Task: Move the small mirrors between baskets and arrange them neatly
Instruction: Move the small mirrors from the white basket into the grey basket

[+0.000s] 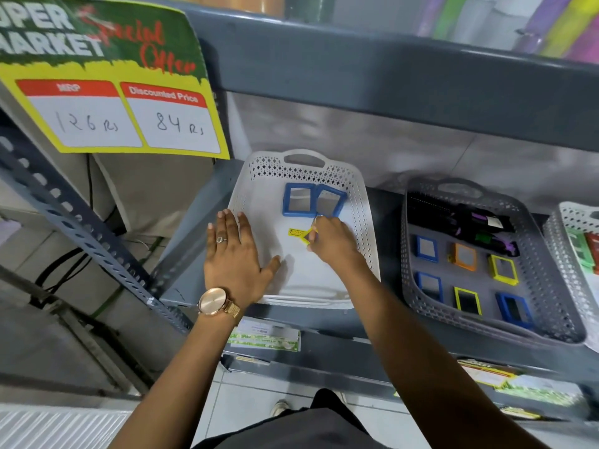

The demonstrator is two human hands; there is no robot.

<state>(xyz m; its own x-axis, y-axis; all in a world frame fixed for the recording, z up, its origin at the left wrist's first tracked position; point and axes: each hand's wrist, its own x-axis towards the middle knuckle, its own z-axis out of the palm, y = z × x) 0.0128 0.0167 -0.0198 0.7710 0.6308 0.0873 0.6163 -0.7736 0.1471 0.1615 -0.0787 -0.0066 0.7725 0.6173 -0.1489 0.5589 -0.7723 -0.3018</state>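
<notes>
Left hand (235,254) spread flat on white basket (369,222) near-left rim | right hand (330,239) pinching yellow mirror (306,236) inside it | two blue mirrors (298,199) farther in | grey basket (551,303) right, holding six mirrors

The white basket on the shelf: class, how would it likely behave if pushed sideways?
The white basket is perforated plastic holding few mirrors, so probably light. Its flat base on the smooth shelf would likely slide, not tip. The left hand rests on its rim, perhaps steadying it.

White basket (368,222): perforated matt plastic. Mirrors (299,199): glossy glass, blue plastic frames. My watch (213,301): brushed rose-gold metal. Shelf (382,76): painted steel.
</notes>
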